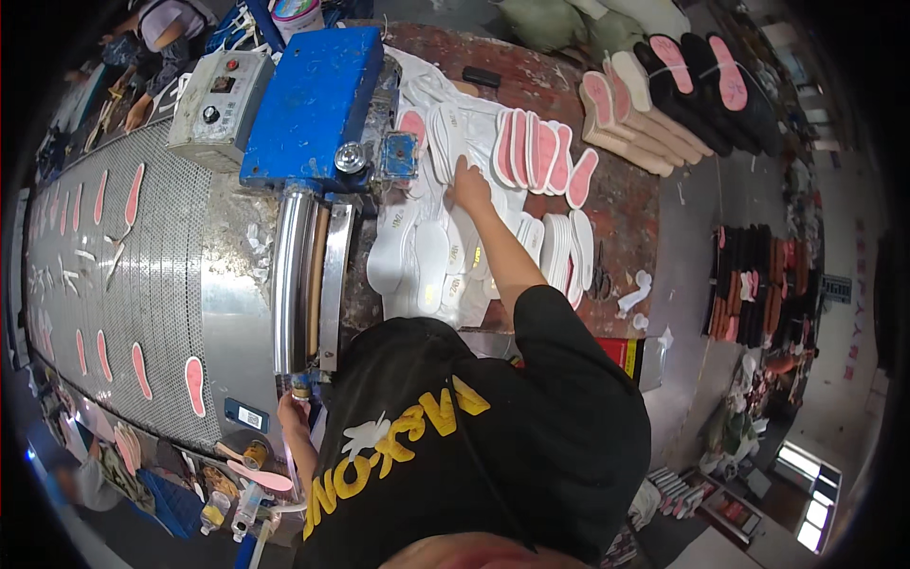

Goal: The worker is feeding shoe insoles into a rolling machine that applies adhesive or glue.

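My right hand (467,187) reaches across the worktable, its fingers closed at the lower end of a stack of white insoles (445,137). More white insoles (431,270) lie below it on a white sheet, some with gold print. To the right of the hand a row of pink-faced insoles (531,152) stands overlapped. My left hand (295,414) is at the lower end of a blue machine (313,100) with a shiny steel roller (295,284). Its fingers are curled by a small brass-coloured end piece (300,392); what they hold is partly hidden.
A mesh conveyor (142,256) at left carries spaced pink insoles. A grey control box (220,104) adjoins the machine. Beige and black insole stacks (645,123) lie far right. A phone (246,415) and a can (254,455) are near my left hand. Another person (171,28) is at upper left.
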Action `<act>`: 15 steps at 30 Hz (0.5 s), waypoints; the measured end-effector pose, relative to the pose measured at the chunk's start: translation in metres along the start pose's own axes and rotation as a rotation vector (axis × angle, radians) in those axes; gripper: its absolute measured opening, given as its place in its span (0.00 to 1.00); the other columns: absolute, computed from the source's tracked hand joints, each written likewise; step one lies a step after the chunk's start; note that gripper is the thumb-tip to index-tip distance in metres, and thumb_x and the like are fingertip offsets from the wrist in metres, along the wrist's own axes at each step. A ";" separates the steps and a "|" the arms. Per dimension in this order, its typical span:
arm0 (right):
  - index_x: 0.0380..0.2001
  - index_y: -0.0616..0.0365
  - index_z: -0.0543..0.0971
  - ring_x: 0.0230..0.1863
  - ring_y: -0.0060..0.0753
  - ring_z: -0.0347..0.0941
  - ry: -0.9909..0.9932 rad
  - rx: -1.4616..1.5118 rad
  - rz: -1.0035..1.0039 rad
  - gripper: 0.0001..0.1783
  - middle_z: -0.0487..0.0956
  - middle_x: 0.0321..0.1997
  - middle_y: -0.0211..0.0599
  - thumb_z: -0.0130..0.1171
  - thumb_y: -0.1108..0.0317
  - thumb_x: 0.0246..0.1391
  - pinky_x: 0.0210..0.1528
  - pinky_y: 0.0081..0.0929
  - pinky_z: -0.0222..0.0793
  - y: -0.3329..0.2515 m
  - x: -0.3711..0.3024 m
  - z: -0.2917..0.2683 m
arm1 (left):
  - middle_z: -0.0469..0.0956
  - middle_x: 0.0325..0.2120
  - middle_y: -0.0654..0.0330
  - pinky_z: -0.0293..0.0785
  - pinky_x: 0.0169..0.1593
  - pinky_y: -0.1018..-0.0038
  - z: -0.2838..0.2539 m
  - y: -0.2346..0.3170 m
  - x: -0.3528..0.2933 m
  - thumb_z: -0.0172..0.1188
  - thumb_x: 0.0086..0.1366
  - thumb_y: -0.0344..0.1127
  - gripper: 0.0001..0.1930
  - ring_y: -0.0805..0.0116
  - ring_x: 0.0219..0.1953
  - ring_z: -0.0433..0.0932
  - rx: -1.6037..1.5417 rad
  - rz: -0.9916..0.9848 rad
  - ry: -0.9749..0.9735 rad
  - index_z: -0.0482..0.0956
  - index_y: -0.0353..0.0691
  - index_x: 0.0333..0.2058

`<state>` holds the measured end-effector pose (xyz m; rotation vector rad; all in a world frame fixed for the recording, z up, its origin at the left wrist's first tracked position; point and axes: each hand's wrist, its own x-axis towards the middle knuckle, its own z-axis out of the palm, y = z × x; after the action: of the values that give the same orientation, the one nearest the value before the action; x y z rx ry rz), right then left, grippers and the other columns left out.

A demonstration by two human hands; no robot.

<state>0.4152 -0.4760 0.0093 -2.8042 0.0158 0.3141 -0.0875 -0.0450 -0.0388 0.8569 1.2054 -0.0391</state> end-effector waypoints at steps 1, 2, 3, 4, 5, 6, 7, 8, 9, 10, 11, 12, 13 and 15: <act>0.53 0.60 0.57 0.41 0.59 0.74 -0.057 -0.085 0.027 0.39 0.72 0.44 0.59 0.65 0.62 0.39 0.40 0.47 0.72 0.001 0.005 0.001 | 0.76 0.24 0.64 0.72 0.24 0.77 -0.002 -0.004 -0.003 0.49 0.64 0.39 0.09 0.73 0.23 0.75 0.039 -0.120 0.074 0.74 0.43 0.36; 0.53 0.60 0.57 0.41 0.59 0.74 -0.045 -0.072 0.005 0.39 0.72 0.44 0.59 0.65 0.62 0.39 0.40 0.47 0.72 0.003 0.009 -0.001 | 0.77 0.25 0.63 0.71 0.22 0.79 0.000 -0.010 -0.007 0.49 0.64 0.39 0.09 0.73 0.23 0.75 -0.005 -0.130 0.103 0.74 0.43 0.38; 0.47 0.61 0.61 0.39 0.58 0.74 -0.004 -0.023 -0.024 0.32 0.74 0.40 0.58 0.62 0.64 0.40 0.40 0.46 0.72 0.007 0.011 -0.007 | 0.77 0.25 0.63 0.71 0.22 0.79 0.001 -0.012 -0.010 0.49 0.64 0.39 0.09 0.73 0.23 0.75 -0.011 -0.105 0.068 0.74 0.43 0.38; 0.42 0.63 0.65 0.38 0.57 0.74 0.037 0.026 -0.049 0.25 0.75 0.37 0.58 0.60 0.66 0.41 0.40 0.46 0.72 0.011 0.010 -0.015 | 0.77 0.26 0.64 0.71 0.22 0.80 0.002 -0.014 -0.013 0.49 0.64 0.39 0.10 0.73 0.23 0.76 0.089 -0.091 0.079 0.74 0.44 0.38; 0.37 0.64 0.69 0.36 0.56 0.75 0.051 0.058 -0.030 0.18 0.76 0.33 0.57 0.57 0.67 0.42 0.39 0.45 0.72 0.015 0.007 -0.027 | 0.78 0.26 0.64 0.72 0.21 0.80 0.003 -0.014 -0.015 0.50 0.63 0.40 0.10 0.73 0.23 0.77 0.190 -0.079 0.088 0.74 0.44 0.38; 0.34 0.66 0.73 0.34 0.56 0.75 0.158 0.146 -0.049 0.14 0.77 0.30 0.57 0.54 0.67 0.44 0.37 0.46 0.71 0.019 0.002 -0.042 | 0.78 0.26 0.64 0.72 0.21 0.80 0.004 -0.014 -0.015 0.50 0.63 0.40 0.10 0.73 0.23 0.77 0.192 -0.081 0.091 0.74 0.44 0.38; 0.36 0.66 0.74 0.33 0.55 0.75 0.252 0.227 -0.043 0.16 0.77 0.30 0.56 0.55 0.66 0.44 0.37 0.45 0.70 0.022 0.000 -0.065 | 0.79 0.26 0.64 0.72 0.21 0.80 0.005 -0.012 -0.016 0.50 0.63 0.40 0.09 0.73 0.24 0.78 0.232 -0.101 0.104 0.75 0.44 0.38; 0.38 0.66 0.75 0.33 0.55 0.75 0.341 0.300 -0.001 0.17 0.77 0.30 0.56 0.55 0.65 0.45 0.37 0.45 0.70 0.024 -0.005 -0.086 | 0.79 0.26 0.64 0.72 0.21 0.80 0.005 -0.012 -0.013 0.50 0.63 0.40 0.09 0.73 0.24 0.78 0.273 -0.118 0.113 0.75 0.45 0.38; 0.39 0.64 0.76 0.32 0.54 0.74 0.407 0.386 -0.010 0.18 0.77 0.29 0.54 0.55 0.65 0.45 0.37 0.43 0.70 0.028 -0.012 -0.109 | 0.79 0.26 0.64 0.72 0.21 0.80 0.005 -0.011 -0.011 0.50 0.63 0.40 0.09 0.73 0.24 0.78 0.276 -0.123 0.116 0.75 0.45 0.38; 0.41 0.63 0.76 0.31 0.53 0.74 0.490 0.471 -0.033 0.18 0.77 0.29 0.52 0.55 0.65 0.46 0.37 0.42 0.70 0.029 -0.022 -0.130 | 0.80 0.26 0.64 0.72 0.22 0.80 0.004 -0.011 -0.009 0.51 0.63 0.40 0.09 0.74 0.24 0.79 0.298 -0.118 0.128 0.75 0.45 0.38; 0.41 0.63 0.76 0.31 0.53 0.74 0.469 0.473 -0.001 0.18 0.77 0.29 0.52 0.55 0.65 0.46 0.37 0.42 0.70 0.027 -0.030 -0.146 | 0.80 0.25 0.64 0.72 0.22 0.80 0.003 -0.010 -0.006 0.51 0.63 0.40 0.09 0.74 0.24 0.79 0.318 -0.114 0.139 0.75 0.46 0.38; 0.41 0.63 0.76 0.31 0.52 0.74 0.575 0.541 -0.019 0.17 0.77 0.30 0.50 0.55 0.65 0.47 0.38 0.41 0.69 0.024 -0.036 -0.158 | 0.80 0.26 0.65 0.73 0.24 0.79 0.003 -0.012 -0.002 0.52 0.62 0.41 0.08 0.73 0.25 0.79 0.288 -0.126 0.159 0.75 0.47 0.38; 0.40 0.63 0.76 0.31 0.51 0.73 0.691 0.607 -0.060 0.17 0.77 0.30 0.49 0.54 0.65 0.48 0.38 0.40 0.69 0.022 -0.043 -0.166 | 0.80 0.26 0.65 0.73 0.24 0.79 0.001 -0.013 0.002 0.52 0.62 0.41 0.08 0.73 0.25 0.79 0.292 -0.129 0.163 0.75 0.47 0.38; 0.40 0.63 0.76 0.33 0.51 0.73 0.707 0.471 -0.101 0.16 0.77 0.32 0.49 0.54 0.66 0.49 0.38 0.40 0.69 0.014 -0.049 -0.172 | 0.80 0.27 0.65 0.74 0.25 0.79 0.004 -0.017 0.005 0.53 0.62 0.42 0.09 0.72 0.26 0.79 0.295 -0.111 0.086 0.76 0.48 0.38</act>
<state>0.4031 -0.5447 0.1742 -2.2920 0.0936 -0.6295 -0.0902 -0.0570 -0.0526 1.0553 1.3479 -0.2780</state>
